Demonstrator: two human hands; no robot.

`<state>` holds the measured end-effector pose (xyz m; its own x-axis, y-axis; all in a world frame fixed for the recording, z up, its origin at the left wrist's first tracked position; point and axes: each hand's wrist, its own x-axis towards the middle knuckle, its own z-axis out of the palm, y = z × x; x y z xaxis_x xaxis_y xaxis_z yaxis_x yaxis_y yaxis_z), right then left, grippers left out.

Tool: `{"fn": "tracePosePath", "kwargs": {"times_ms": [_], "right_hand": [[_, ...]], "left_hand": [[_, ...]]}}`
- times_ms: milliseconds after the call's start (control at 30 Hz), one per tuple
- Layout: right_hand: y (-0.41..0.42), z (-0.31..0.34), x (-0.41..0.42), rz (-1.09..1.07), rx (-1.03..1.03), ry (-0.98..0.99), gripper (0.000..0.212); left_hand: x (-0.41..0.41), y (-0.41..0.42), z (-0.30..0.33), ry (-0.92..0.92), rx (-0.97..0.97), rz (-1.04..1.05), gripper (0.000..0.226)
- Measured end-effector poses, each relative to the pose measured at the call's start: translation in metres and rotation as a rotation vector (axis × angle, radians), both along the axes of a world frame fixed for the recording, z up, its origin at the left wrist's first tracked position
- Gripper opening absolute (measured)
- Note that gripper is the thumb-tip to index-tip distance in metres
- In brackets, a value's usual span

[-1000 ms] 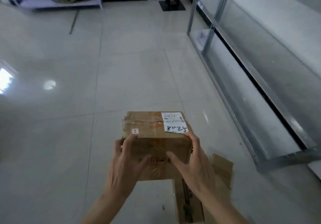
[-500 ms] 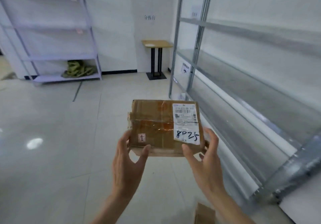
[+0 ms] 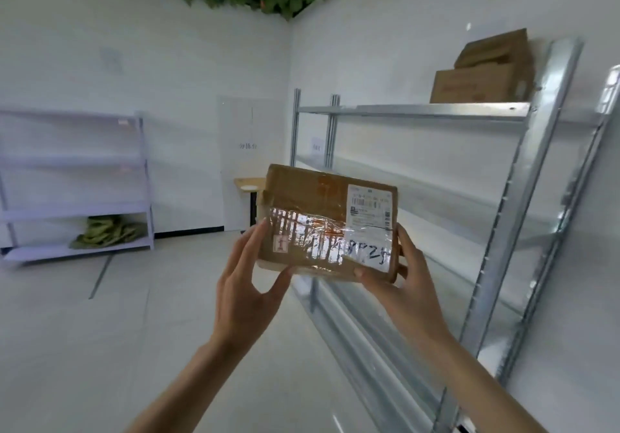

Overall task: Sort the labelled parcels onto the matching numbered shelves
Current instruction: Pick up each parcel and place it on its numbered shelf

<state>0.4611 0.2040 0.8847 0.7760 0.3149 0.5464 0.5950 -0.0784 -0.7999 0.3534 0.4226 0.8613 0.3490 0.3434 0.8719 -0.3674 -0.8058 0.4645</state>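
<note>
Three cardboard boxes: one parcel (image 3: 327,221) held up, two boxes (image 3: 483,73) stacked on the metal rack (image 3: 419,112). Two shelving units: that rack and one purple rack (image 3: 73,184).

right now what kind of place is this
Probably a parcel sorting or storage room. Metal shelving lines the right wall with cardboard boxes on its top shelf, and both hands hold a taped parcel bearing a shipping label.

Left hand (image 3: 246,285), right hand (image 3: 401,285): raised; gripping

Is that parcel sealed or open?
Sealed. Glossy tape runs across the parcel, its flaps lie flat, and both hands, left and right, hold its edges.
</note>
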Motion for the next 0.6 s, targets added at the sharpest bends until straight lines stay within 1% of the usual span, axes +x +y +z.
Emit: {"fn": "tracePosePath", "kwargs": {"times_ms": [100, 200, 267, 333, 367, 433, 500, 533, 600], "right_hand": [[-0.032, 0.063, -0.019, -0.015, 0.08, -0.069, 0.073], [-0.069, 0.123, -0.034, -0.029, 0.173, -0.111, 0.058], [-0.095, 0.161, -0.043, -0.061, 0.207, -0.158, 0.058], [-0.123, 0.193, -0.051, -0.078, 0.225, -0.178, 0.06], [-0.139, 0.207, -0.055, -0.056, 0.244, -0.166, 0.064], [-0.169, 0.231, -0.065, -0.024, 0.24, -0.182, 0.086], [-0.199, 0.251, -0.072, -0.05, 0.168, -0.261, 0.107], [-0.213, 0.26, -0.075, -0.055, 0.137, -0.285, 0.114], [-0.242, 0.273, -0.081, -0.076, 0.105, -0.268, 0.124]], "left_hand": [[-0.01, -0.028, 0.063, -0.085, 0.008, -0.058, 0.07], [-0.015, -0.062, 0.123, -0.166, -0.063, -0.119, 0.055], [-0.019, -0.087, 0.16, -0.198, -0.105, -0.152, 0.049], [-0.026, -0.112, 0.194, -0.221, -0.089, -0.175, 0.05], [-0.031, -0.125, 0.208, -0.23, -0.065, -0.19, 0.052], [-0.041, -0.151, 0.235, -0.245, -0.028, -0.223, 0.057], [-0.05, -0.177, 0.262, -0.263, 0.024, -0.245, 0.059], [-0.054, -0.19, 0.274, -0.274, 0.06, -0.255, 0.059], [-0.061, -0.216, 0.297, -0.293, 0.135, -0.271, 0.059]]}}
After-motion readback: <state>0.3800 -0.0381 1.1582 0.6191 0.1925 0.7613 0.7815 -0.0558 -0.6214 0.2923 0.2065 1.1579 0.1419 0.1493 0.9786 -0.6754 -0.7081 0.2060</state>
